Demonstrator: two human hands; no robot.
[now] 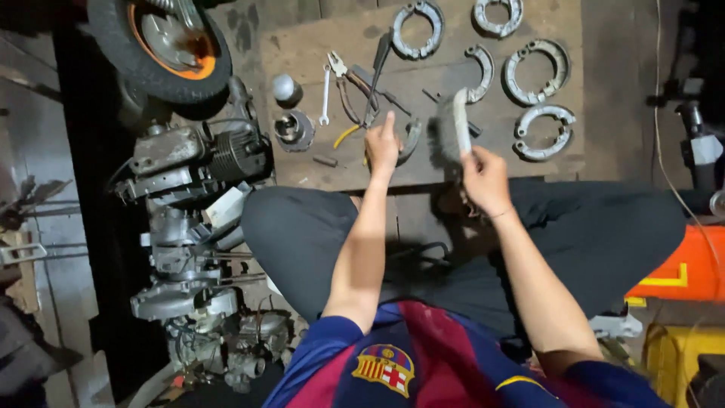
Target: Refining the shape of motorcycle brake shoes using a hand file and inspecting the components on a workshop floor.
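Brake shoe: the curved one I'm working on sits on the wooden board, near its front edge, pinned there so it can't skate around.
Left hand: mine is pressed down on that shoe, fingers closed over it, one finger pointing up the board.
Right hand: wrapped tight around the handle of a paintbrush, bristles up, just right of the shoe and not touching it that I can see.
How I'd do it well: keep the left pinning hard, sweep the bristles along the curve away from my fingers, and turn the shoe to reach the inner face.
Further up the board: pliers and a small wrench lie beyond my left hand; more brake shoes are spread over the far right part.
Left of the board: a piston, then the stripped engine and a wheel.
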